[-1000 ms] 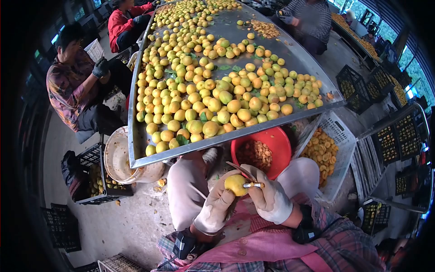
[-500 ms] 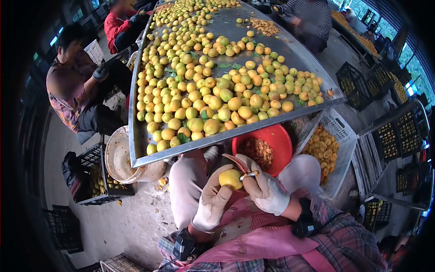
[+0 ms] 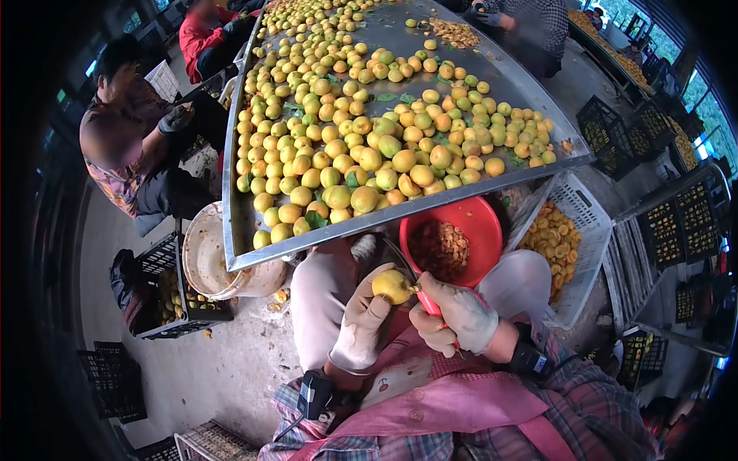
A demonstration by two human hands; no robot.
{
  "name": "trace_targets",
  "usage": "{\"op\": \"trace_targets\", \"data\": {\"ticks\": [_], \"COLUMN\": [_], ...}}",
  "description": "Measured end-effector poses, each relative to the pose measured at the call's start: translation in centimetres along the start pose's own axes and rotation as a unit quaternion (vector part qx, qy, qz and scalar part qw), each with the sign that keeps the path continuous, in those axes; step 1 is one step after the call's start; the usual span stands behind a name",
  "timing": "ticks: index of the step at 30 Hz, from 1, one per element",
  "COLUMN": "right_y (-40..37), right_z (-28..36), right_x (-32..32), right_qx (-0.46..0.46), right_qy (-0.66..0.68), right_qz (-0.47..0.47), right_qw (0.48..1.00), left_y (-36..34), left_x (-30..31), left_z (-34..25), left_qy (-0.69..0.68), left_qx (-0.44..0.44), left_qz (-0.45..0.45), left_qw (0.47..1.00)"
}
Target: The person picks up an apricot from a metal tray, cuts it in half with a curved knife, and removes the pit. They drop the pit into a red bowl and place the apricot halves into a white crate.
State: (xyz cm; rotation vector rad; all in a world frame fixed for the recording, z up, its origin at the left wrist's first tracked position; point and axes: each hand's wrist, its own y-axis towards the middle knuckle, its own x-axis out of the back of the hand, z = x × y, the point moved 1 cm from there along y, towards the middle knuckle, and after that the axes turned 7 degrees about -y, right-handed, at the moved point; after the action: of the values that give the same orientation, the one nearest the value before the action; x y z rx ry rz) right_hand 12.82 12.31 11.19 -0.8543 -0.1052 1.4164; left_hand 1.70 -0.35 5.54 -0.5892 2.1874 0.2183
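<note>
In my gloved left hand [image 3: 363, 326] is a whole yellow apricot [image 3: 393, 286], pinched between thumb and fingers above my lap. My gloved right hand [image 3: 459, 315] is wrapped around a red-handled tool [image 3: 430, 303]. A thin, dark, curved arm of this tool reaches up and left past the fruit. The tool's upper part lies right at the apricot's right side. Just beyond my hands, between my knees, sits a red basin [image 3: 486, 265] with brown apricot pits [image 3: 450, 244] in it.
A metal table [image 3: 369, 230] ahead carries many apricots [image 3: 403, 160]. Right of my knee stands a white crate [image 3: 586, 265] of apricot halves [image 3: 555, 244]; left, a white bucket [image 3: 201, 253] and a black crate [image 3: 165, 326]. Several people sit around the table, one person [image 3: 115, 146] at left.
My right hand has turned, and the tool's red handle now sits in my palm, its end pointing down toward me. The apricot stays in my left hand. The view has shifted slightly.
</note>
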Motion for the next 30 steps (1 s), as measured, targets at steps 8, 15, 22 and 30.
{"op": "trace_targets", "data": {"ticks": [8, 15, 22, 30], "right_y": [0.0, -0.7, -1.0, -0.5], "right_z": [-1.1, -1.3, -1.5, -1.7], "right_x": [0.2, -0.6, -0.6, -0.2], "right_qx": [0.227, 0.292, 0.209, 0.237], "right_qy": [-0.369, -0.554, -0.578, -0.594], "right_qz": [-0.205, -0.263, -0.257, -0.252], "right_qw": [0.878, 0.734, 0.746, 0.726], "left_y": [-0.4, -0.4, -0.4, -0.3], "left_x": [0.0, -0.5, -1.4, -1.7], "left_z": [0.0, -0.1, -0.7, -0.4], "left_qy": [-0.115, -0.073, -0.018, 0.012], "left_qx": [0.027, 0.02, 0.024, 0.035], "left_qz": [-0.021, 0.019, 0.03, 0.015], "left_qw": [0.993, 0.997, 0.999, 0.999]}}
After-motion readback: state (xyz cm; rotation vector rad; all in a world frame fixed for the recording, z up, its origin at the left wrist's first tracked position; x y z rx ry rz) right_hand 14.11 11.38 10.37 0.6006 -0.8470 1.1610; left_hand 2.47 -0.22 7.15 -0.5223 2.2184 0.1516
